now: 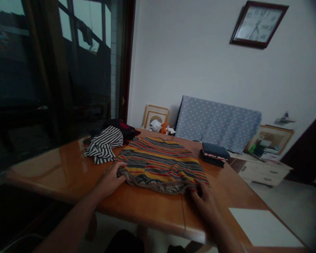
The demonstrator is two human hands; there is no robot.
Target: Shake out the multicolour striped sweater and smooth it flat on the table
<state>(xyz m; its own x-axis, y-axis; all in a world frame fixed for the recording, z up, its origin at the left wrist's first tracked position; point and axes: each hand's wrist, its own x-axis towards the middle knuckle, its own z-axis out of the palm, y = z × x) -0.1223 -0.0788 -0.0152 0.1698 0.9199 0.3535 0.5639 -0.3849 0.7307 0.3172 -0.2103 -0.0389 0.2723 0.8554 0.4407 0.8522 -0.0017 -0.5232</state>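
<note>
A striped knit sweater (160, 163) lies flat in the middle of the table (152, 214), its rumpled hem (152, 184) towards the person. The left hand (109, 181) is at the hem's 9 o'clock end, fingers curled over it in a pinch. The right hand (204, 203) is at the 3 o'clock end, curled around a gathered fold. Its fingertips are hidden in the cloth, so how firmly it holds cannot be told.

Just beside the sweater at 10 o'clock lies a crumpled black-and-white striped shirt (104, 144), with dark cloth (121, 129) at 11 o'clock behind it, its shape hard to make out in the shadow. A folded stack (214, 154) sits near the sweater at 2 o'clock, and a white sheet (263, 227) lies well apart at 4 o'clock. Beyond the table, a polka-dot board (216, 123) leans upright between two picture frames (156, 117), and a wall clock (258, 24) hangs above.
</note>
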